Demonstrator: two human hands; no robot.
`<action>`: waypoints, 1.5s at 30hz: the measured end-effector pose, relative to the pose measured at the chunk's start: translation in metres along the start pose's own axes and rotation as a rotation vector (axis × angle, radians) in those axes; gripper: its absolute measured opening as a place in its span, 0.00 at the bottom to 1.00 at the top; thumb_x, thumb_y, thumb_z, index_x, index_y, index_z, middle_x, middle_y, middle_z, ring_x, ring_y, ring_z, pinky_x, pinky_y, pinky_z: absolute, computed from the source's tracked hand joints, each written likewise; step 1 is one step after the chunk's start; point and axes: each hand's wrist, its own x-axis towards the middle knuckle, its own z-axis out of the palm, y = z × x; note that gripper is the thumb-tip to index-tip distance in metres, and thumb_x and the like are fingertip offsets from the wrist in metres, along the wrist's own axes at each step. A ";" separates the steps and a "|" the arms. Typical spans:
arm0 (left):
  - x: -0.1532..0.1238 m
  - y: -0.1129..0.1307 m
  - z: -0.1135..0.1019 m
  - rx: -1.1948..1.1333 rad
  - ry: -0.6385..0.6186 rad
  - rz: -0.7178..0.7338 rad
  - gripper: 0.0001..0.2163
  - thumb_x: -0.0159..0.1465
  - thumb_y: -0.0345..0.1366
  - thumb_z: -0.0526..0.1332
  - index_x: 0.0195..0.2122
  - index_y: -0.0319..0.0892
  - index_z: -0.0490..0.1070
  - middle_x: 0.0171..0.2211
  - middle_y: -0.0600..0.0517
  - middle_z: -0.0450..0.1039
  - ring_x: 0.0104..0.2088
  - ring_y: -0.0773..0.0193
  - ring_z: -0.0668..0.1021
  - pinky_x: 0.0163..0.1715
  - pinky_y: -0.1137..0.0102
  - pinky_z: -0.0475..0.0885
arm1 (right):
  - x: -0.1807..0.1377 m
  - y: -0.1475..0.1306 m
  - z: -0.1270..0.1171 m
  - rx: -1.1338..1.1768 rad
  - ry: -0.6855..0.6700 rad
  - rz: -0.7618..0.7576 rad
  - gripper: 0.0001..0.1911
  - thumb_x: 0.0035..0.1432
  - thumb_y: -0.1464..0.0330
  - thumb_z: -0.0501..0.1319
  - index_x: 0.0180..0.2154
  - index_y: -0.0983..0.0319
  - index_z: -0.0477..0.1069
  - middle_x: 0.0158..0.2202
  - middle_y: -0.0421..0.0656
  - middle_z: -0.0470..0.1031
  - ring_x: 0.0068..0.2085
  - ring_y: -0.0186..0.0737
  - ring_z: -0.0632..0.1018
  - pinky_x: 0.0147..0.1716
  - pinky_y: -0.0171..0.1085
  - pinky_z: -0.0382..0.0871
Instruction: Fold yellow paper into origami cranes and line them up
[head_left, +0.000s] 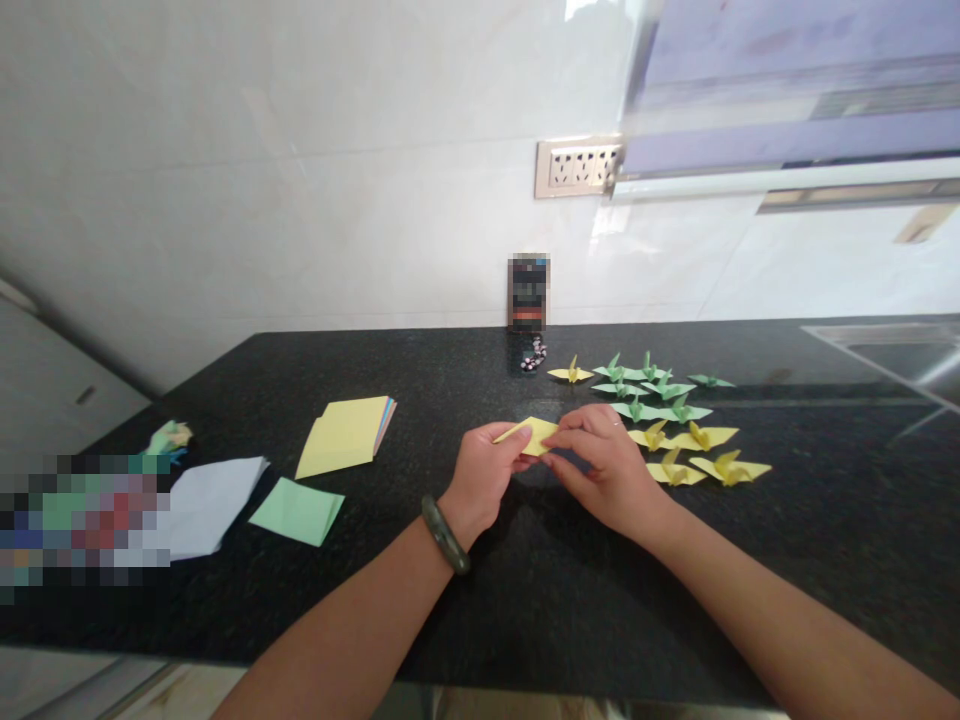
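My left hand (pixel 487 477) and my right hand (pixel 604 465) meet over the black counter (pixel 525 600), both pinched on a small folded yellow paper (pixel 531 435) held just above the surface. A dark green bangle (pixel 445 535) circles my left wrist. Right of my hands lie several finished paper cranes, yellow ones (pixel 697 455) nearer and green ones (pixel 649 390) behind them.
A stack of coloured square sheets (pixel 345 435) with yellow on top lies to the left, with a folded green sheet (pixel 298 510) and a white sheet (pixel 206 500) nearer the edge. A small dark object (pixel 529 295) leans on the wall. A sink (pixel 900 355) is at the far right.
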 end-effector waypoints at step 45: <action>0.001 -0.006 -0.003 0.185 -0.140 0.107 0.11 0.52 0.39 0.62 0.29 0.35 0.75 0.22 0.51 0.72 0.24 0.66 0.72 0.27 0.72 0.66 | -0.002 0.000 0.006 0.247 -0.027 0.519 0.06 0.53 0.67 0.56 0.29 0.62 0.69 0.24 0.40 0.69 0.25 0.34 0.68 0.25 0.33 0.62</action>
